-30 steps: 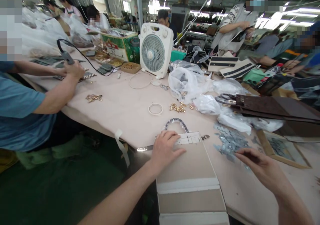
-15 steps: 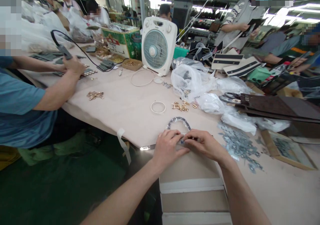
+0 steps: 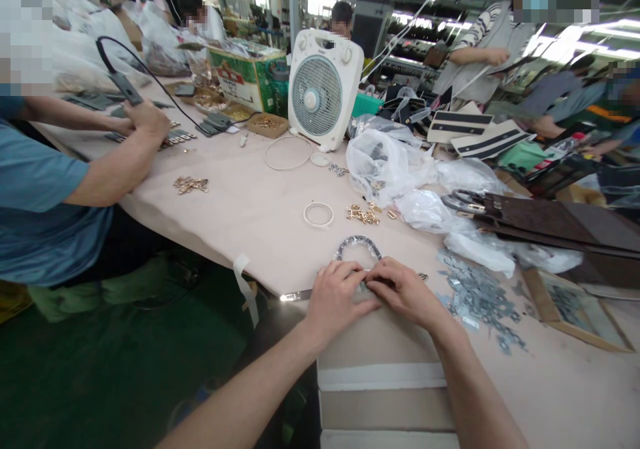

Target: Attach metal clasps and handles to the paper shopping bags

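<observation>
In front of me lies a bag piece with a beige face (image 3: 380, 342) and white strips across it. A dark rounded handle (image 3: 358, 239) wrapped in clear plastic arches up beyond its far edge. My left hand (image 3: 336, 297) grips that edge, fingers bent over it and thumb stretched along the beige face. Close beside it, my right hand (image 3: 404, 290) is closed in a pinch at the edge. A small grey metal bit (image 3: 364, 287) shows between the fingertips; what the right fingers hold is hidden. A dark strip with a shiny end (image 3: 290, 296) sticks out left of my left hand.
Flat grey metal pieces (image 3: 473, 292) lie scattered to the right, near an open box (image 3: 550, 309). Gold-coloured fittings (image 3: 363, 214), a tape ring (image 3: 319, 214) and a fan (image 3: 320, 92) stand ahead. Dark brown bags (image 3: 550, 219) lie right; a co-worker's hand (image 3: 147, 126) is at left.
My right hand's fingers have drawn in closer to the edge and my left hand. My left hand stays in place. The view has shifted slightly.
</observation>
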Motion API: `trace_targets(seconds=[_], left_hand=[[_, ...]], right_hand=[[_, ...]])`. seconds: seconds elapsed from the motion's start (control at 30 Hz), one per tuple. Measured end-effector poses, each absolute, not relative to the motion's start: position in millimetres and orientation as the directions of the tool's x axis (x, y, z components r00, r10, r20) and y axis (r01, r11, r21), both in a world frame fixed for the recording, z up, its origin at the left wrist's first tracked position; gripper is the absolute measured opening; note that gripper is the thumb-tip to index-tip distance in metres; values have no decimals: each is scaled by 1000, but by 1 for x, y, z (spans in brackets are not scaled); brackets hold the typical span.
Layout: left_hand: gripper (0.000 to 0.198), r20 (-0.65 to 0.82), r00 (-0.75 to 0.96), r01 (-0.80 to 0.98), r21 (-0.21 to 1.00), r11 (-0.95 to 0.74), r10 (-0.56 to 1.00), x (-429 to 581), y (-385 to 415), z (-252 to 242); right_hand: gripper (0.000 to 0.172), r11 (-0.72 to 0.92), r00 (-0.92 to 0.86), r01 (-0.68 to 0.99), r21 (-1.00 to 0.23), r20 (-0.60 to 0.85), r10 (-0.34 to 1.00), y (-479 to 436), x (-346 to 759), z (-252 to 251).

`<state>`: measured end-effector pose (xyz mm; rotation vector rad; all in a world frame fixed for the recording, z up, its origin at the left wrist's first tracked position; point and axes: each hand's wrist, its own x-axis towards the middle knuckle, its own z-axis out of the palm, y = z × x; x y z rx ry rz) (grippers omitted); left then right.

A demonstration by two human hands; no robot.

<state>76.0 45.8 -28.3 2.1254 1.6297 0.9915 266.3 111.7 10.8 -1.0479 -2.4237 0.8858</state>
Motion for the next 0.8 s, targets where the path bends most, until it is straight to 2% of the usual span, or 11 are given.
trace_targets(seconds=[0.2, 0.37, 0.43, 0.53, 0.63, 0.7, 0.8], left_hand=[[52, 357, 106, 743, 591, -313, 928, 76, 46, -27], [47, 392, 126, 746, 569, -347, 911, 77, 46, -27], [47, 410, 149, 751, 544, -373, 900, 76, 49, -31], [48, 443, 188, 759, 501, -416, 877, 77, 56, -41], [47, 468, 208, 765, 470, -441, 859, 78, 60, -47], [46, 482, 216, 764, 458, -454, 849, 79, 60, -47], [45, 487, 216, 763, 457, -457, 847, 80, 60, -45]], right_hand=[[10, 476, -575, 617, -627, 54, 816, 109, 260, 9], [16, 482, -479, 533, -695, 221, 850, 93, 268, 11], [20, 486, -357, 497, -719, 341, 870, 90, 287, 13], [18, 403, -46, 560, -723, 459, 887, 86, 341, 14], [18, 230, 126, 706, -670, 439, 890, 72, 408, 12], [18, 141, 128, 790, -597, 385, 914, 59, 443, 9], [18, 102, 39, 840, -534, 246, 968, 44, 471, 2]])
